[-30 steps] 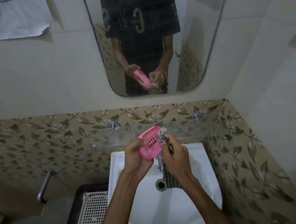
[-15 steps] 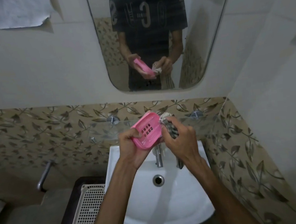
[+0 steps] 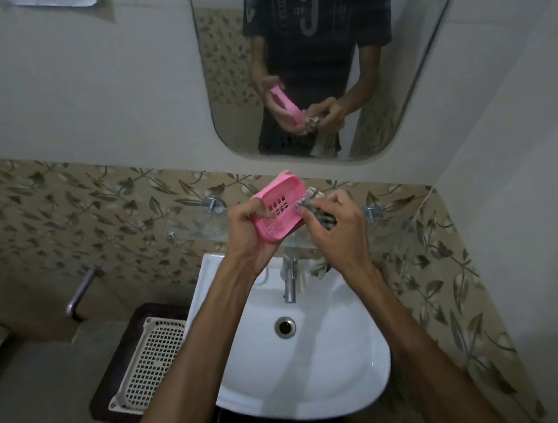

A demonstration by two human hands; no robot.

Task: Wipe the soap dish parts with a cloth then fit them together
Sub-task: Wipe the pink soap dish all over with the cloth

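Observation:
My left hand (image 3: 247,234) grips a pink slotted soap dish part (image 3: 279,211) by its left end and holds it tilted above the sink, in front of the glass shelf. The bunched dark patterned cloth (image 3: 316,207) is pinched in my right hand (image 3: 337,229), which presses it against the dish's right edge. Most of the cloth is hidden behind my right hand. The mirror shows the same hold from the front.
A white sink (image 3: 307,375) with a chrome tap (image 3: 290,278) lies below my hands. A glass shelf (image 3: 197,226) on chrome brackets runs along the leaf-pattern tiles. A white perforated plastic tray (image 3: 152,360) lies left of the sink. The mirror (image 3: 324,63) hangs above.
Both hands have risen with the dish and the cloth, from over the tap up to shelf height. The cloth has been gathered up and no longer hangs into the basin.

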